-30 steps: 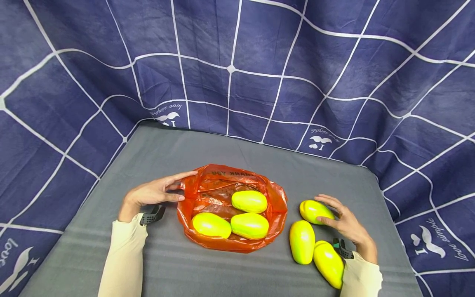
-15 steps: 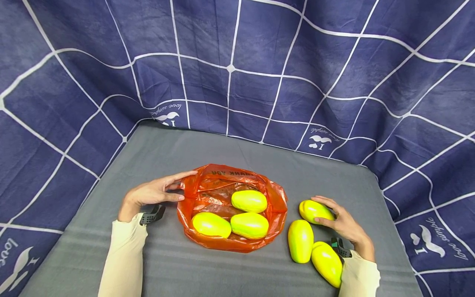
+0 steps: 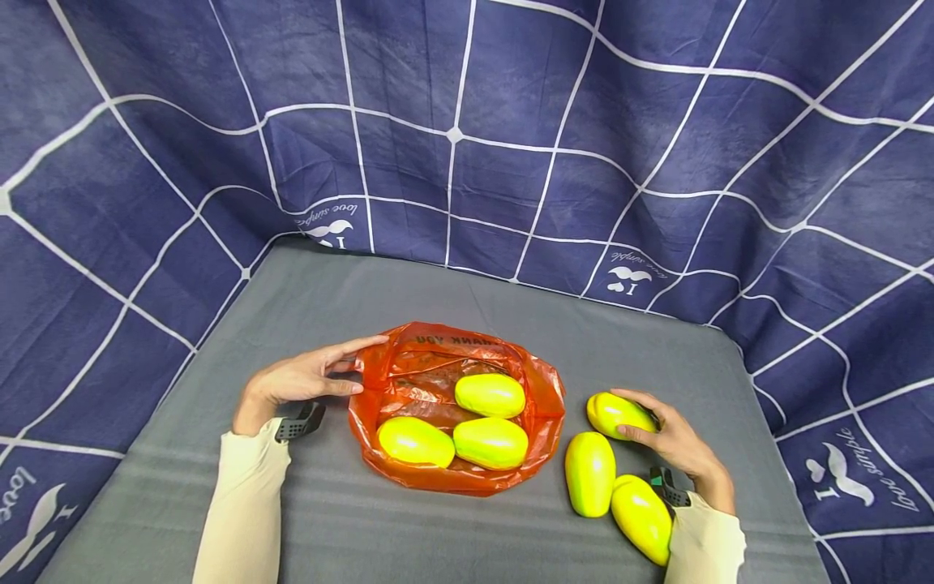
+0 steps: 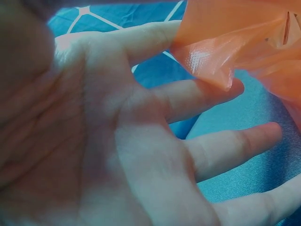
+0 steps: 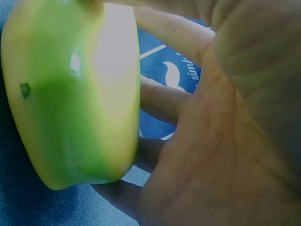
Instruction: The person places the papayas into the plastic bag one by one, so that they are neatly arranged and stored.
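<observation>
In the head view my left hand [image 3: 295,380] touches the left side of a red plastic bag [image 3: 463,483], fingers and thumb stretched out. The left wrist view shows the bag's edge lying against straight, spread fingers [image 4: 221,150]. Three yellow-green mangoes [image 3: 490,444] lie in the bag's wide mouth. At the right, my right hand [image 3: 674,438] grips another mango [image 3: 613,414] between thumb and fingers. In the right wrist view this mango [image 5: 70,108] has its fingers curled behind it; the thumb is mostly cut off at the top.
Two more mangoes, an upright one [image 3: 590,474] and a slanted one [image 3: 642,519], lie beside the right wrist. The grey tabletop [image 3: 409,284] runs back to a blue curtain [image 3: 409,162] with white lines, which also stands at both sides.
My right hand has closed in slightly on the mango, its fingers lying nearer to it. The mangoes by it have shifted slightly left. The left hand and bag look unchanged.
</observation>
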The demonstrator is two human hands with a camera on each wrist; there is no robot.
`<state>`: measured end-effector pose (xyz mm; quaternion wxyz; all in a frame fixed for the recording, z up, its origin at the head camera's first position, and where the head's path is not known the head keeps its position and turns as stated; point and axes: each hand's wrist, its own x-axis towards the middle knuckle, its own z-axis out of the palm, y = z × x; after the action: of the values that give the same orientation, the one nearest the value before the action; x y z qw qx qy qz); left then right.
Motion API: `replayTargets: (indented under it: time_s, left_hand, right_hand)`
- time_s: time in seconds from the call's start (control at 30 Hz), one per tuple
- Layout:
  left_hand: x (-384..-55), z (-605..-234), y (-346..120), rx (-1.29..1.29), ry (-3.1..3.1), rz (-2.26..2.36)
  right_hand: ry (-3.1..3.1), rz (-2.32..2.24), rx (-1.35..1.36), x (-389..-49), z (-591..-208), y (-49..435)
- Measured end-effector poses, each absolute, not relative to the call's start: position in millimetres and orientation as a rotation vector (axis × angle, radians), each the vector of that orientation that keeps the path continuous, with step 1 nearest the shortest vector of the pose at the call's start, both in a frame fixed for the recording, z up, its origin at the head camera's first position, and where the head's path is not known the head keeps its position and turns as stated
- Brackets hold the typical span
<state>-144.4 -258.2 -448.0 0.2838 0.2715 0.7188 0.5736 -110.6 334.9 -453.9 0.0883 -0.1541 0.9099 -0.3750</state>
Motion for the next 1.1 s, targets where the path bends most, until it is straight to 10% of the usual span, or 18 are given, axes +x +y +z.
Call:
replayTargets:
  time_s: [1.1]
  left_hand:
    - [-145, -445, -258, 0.715, 1.988, 1.505]
  right_hand:
    - [2.795, -1.089, -0.474, -109, -419, 330]
